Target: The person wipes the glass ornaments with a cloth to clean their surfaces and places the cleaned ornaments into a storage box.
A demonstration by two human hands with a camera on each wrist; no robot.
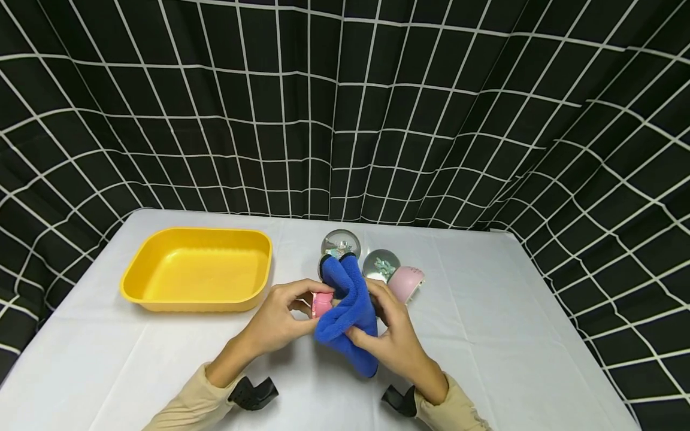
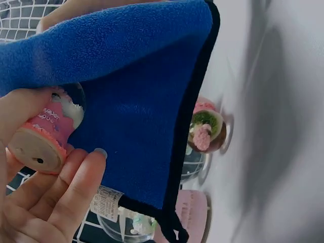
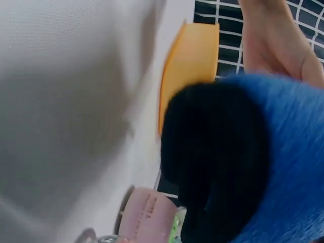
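Note:
My left hand (image 1: 283, 317) grips a small snow globe (image 2: 48, 124) by its pink base, with the flat underside showing in the left wrist view. The globe's clear dome lies against a blue cloth (image 1: 353, 311) with black edging. Opposite it, my right hand (image 1: 396, 335) holds the cloth, its thumb pressing on the near side of the fold. A white label (image 2: 106, 203) hangs from the cloth's edge. In the right wrist view the cloth hides most of the right hand and the held globe.
Beyond the cloth stands a clear snow globe (image 1: 341, 241). To its right, another globe (image 1: 381, 263) with a pink base (image 1: 406, 283) lies on its side. A yellow basin (image 1: 196, 307) sits at the left on the white-covered table (image 1: 485, 335). Black grid curtains (image 1: 302, 120) surround the table.

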